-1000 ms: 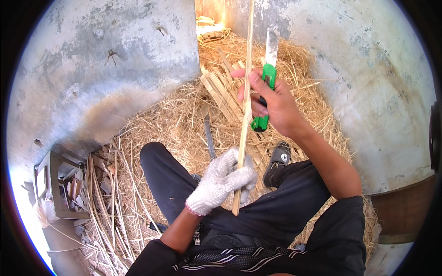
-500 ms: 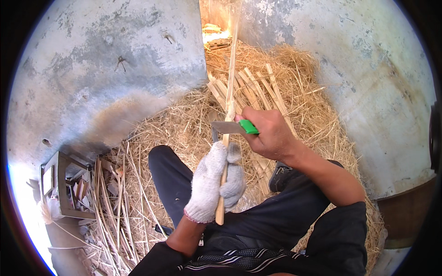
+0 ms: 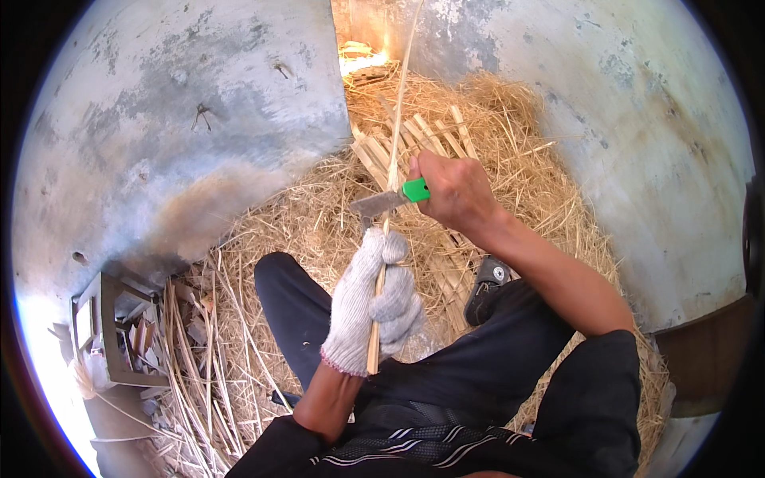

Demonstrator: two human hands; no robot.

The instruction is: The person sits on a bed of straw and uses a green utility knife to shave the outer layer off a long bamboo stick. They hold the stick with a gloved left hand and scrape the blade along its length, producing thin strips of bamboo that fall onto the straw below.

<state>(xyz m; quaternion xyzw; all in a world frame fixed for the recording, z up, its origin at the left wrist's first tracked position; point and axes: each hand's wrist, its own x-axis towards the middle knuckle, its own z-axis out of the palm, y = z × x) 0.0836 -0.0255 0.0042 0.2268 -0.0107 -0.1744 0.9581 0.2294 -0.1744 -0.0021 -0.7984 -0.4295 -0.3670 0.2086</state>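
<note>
left hand (image 3: 358,299), gloved, clamped on the lower part of a wooden strip (image 3: 393,171); short end below the fist, long end above it. beyond this fist, to its right, right hand (image 3: 460,190) closed around a knife (image 3: 374,205), blade across the strip.

Near a stained wall (image 3: 183,88), scraps (image 3: 143,336) are held in a boxy frame (image 3: 110,342), and at right a brown panel (image 3: 705,358) is seen.

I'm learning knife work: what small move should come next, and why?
Probably ease the knife away from the gloved left hand along the pale strip: the right hand holds the blade across it, close to that gripping hand.
</note>
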